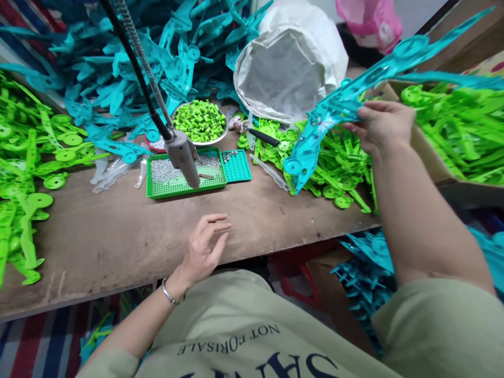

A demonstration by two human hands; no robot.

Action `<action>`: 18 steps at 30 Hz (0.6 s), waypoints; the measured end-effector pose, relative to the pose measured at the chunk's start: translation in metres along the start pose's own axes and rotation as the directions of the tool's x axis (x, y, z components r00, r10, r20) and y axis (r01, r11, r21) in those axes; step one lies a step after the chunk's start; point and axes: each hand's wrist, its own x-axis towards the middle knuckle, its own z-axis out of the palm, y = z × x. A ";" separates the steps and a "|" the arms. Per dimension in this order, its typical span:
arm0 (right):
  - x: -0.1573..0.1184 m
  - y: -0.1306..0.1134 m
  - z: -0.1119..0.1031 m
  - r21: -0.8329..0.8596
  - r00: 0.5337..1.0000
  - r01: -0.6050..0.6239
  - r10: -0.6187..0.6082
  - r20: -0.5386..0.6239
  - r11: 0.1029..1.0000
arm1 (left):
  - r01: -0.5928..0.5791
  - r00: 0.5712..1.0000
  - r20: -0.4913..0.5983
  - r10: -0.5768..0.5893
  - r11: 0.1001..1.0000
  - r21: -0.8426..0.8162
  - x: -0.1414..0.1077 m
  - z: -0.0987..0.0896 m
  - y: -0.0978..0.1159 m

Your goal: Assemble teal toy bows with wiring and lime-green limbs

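Note:
My right hand (384, 123) grips a long blue plastic part (334, 107) with round discs, raised above a heap of bright green plastic parts (334, 163). Near the table's front edge, my left hand (207, 244) hovers with its fingers apart and holds nothing. Beyond it stands a green tray (185, 191) of small silvery pieces, with a small blue tray (237, 167) beside it holding a few round metal bits. A grey power screwdriver (183, 155) hangs over the green tray.
A bowl (208, 140) of small green pieces stands behind the trays. Blue parts (157, 63) pile up at the back, green parts (23, 173) at left. A white sack (291, 68) lies open-mouthed. To the right is a cardboard box (425, 142) full of green parts.

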 end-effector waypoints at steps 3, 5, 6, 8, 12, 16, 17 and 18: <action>-0.014 -0.008 -0.003 0.185 0.999 0.031 -0.027 -0.022 0.982 | 0.056 0.997 0.059 -0.052 0.996 -0.068 0.004 0.006 -0.001; -0.025 -0.014 -0.004 0.343 1.000 0.003 0.000 -0.007 0.939 | 0.147 0.988 0.063 -0.140 0.980 -0.135 0.006 0.011 -0.004; -0.032 -0.018 -0.002 0.437 1.000 -0.026 0.026 0.006 0.899 | 0.207 0.978 0.049 -0.202 0.961 -0.184 0.007 0.013 -0.006; -0.054 -0.028 0.004 0.608 0.995 -0.095 0.086 0.043 0.788 | 0.317 0.945 0.023 -0.326 0.898 -0.305 0.012 0.018 -0.008; -0.128 -0.055 0.031 0.707 0.981 -0.196 0.146 0.131 0.680 | 0.423 0.902 0.120 -0.415 0.791 -0.441 0.026 0.031 -0.004; -0.199 -0.077 0.064 0.663 0.955 -0.294 0.183 0.233 0.689 | 0.506 0.863 0.226 -0.452 0.762 -0.404 0.034 0.051 0.002; -0.210 -0.079 0.069 0.651 0.944 -0.321 0.174 0.281 0.688 | 0.515 0.857 0.220 -0.466 0.764 -0.388 0.034 0.055 0.002; -0.217 -0.079 0.072 0.634 0.930 -0.345 0.157 0.334 0.692 | 0.521 0.853 0.205 -0.480 0.766 -0.375 0.033 0.057 0.001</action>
